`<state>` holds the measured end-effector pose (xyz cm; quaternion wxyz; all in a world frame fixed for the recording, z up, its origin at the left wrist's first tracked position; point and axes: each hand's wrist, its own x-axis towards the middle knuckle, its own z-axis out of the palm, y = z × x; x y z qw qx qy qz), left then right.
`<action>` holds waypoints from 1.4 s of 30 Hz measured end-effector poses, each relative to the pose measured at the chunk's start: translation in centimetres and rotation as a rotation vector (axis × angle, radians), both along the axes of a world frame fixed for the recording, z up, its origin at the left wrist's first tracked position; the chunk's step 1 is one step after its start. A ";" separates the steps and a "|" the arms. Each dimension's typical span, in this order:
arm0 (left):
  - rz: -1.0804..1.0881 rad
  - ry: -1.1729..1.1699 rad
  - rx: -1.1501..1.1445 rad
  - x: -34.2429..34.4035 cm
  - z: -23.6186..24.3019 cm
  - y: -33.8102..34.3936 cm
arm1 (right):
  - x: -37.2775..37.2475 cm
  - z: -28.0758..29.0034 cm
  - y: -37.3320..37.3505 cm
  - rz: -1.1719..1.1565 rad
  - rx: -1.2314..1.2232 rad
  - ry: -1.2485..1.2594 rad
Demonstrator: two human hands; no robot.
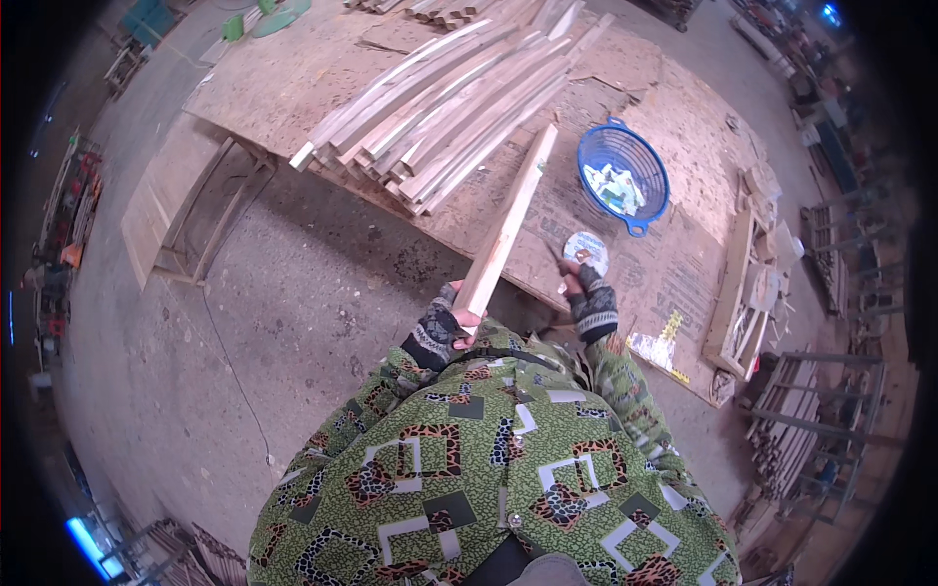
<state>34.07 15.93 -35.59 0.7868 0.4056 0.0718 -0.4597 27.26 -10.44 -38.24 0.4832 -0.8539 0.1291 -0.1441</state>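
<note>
My left hand [449, 322], in a patterned fingerless glove, grips the lower end of a long pale wooden stick [508, 220], which slants up and right past the table's edge. My right hand [584, 298], gloved alike, holds a thin dark tool [555, 256], perhaps a blade, at the lower left of a round tin or lid [588, 240] with a pale label and brownish contents on the table [645, 278]. Above that sits a blue plastic basket [584, 190] with small white pieces [616, 193] inside. Left of the stick lies a pile of long wooden strips [440, 112].
A wooden frame [723, 308] with containers sits along the table's right side. A plywood board on a stand [171, 215] is at the left, beside a cord on the concrete floor [176, 371]. Metal racks of stacked wood [796, 430] stand at the lower right.
</note>
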 end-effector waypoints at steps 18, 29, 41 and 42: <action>-0.045 -0.213 0.246 -0.6 2.0 -0.6 | 0.2 -12.0 -6.5 -0.341 -0.377 0.423; -0.123 -0.217 0.211 -0.1 0.9 -0.5 | 1.1 -20.5 -9.1 -0.702 1.113 0.072; -0.070 0.029 -0.152 -0.4 0.7 -0.5 | -1.4 -11.9 -5.3 -0.286 0.064 0.057; -0.056 0.070 -0.149 -0.4 0.7 -0.6 | -1.2 -10.9 -4.8 -0.218 0.003 0.078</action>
